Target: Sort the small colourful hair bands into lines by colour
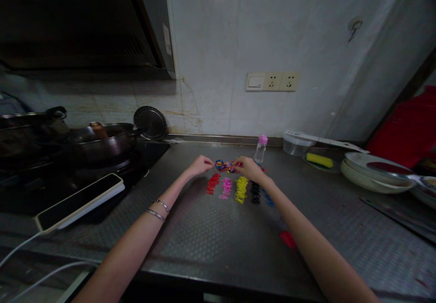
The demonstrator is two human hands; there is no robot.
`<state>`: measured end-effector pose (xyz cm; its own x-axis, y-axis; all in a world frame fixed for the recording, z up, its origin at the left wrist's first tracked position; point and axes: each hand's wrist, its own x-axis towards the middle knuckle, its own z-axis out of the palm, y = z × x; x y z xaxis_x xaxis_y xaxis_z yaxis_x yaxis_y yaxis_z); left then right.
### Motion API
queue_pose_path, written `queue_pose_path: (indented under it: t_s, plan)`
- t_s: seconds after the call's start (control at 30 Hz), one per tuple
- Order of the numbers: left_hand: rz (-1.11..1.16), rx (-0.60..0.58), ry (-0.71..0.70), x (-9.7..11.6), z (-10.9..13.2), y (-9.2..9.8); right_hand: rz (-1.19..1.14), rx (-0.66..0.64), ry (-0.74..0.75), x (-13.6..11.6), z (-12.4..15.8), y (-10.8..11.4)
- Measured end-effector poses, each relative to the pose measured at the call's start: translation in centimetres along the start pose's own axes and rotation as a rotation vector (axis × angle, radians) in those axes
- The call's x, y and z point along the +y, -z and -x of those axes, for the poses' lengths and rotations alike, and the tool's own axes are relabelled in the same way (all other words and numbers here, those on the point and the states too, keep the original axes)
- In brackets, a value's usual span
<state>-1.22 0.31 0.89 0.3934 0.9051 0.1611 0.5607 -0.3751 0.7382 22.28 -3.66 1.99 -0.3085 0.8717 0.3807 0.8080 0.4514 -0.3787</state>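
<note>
A mixed heap of small coloured loops that look like rubber bands [223, 166] lies towards the back of the metal counter. At its left end is my left hand [201, 164], thumb and fingertips pinched together. My right hand [248, 167] reaches over the heap's right part, also in a pinch. Whatever either pinch holds is too small to make out. In front of the heap lie separate rows of bands: red [213, 183], pink [225, 188], yellow [241, 190], black [255, 192] and blue [268, 197]. My right forearm partly covers the blue row.
A clear bottle with a pink cap [260, 148] stands behind my right hand. A red object [288, 239] lies beside my right forearm. Pans [102, 141] and a phone on a white block [80, 201] are left; bowls [374, 173] and a yellow sponge [319, 160] are right.
</note>
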Motion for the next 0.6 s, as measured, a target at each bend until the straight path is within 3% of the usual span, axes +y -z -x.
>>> queue_pose_path:
  t_s: [0.17, 0.3, 0.47, 0.6]
  plan:
    - [0.088, 0.096, 0.051, 0.6, 0.1, 0.5, 0.006, -0.067, 0.136, -3.5, 0.2, -1.9]
    - [0.108, 0.123, 0.055, 1.0, 0.3, 0.5, 0.023, -0.094, 0.174, -4.5, 0.1, -2.6]
    - [0.098, 0.103, 0.034, 1.0, 0.3, 0.0, -0.005, -0.022, 0.145, -3.1, -0.2, -0.9]
    - [0.060, 0.088, 0.002, 1.5, 0.2, -0.9, 0.008, 0.051, 0.056, -0.2, -0.1, 1.8]
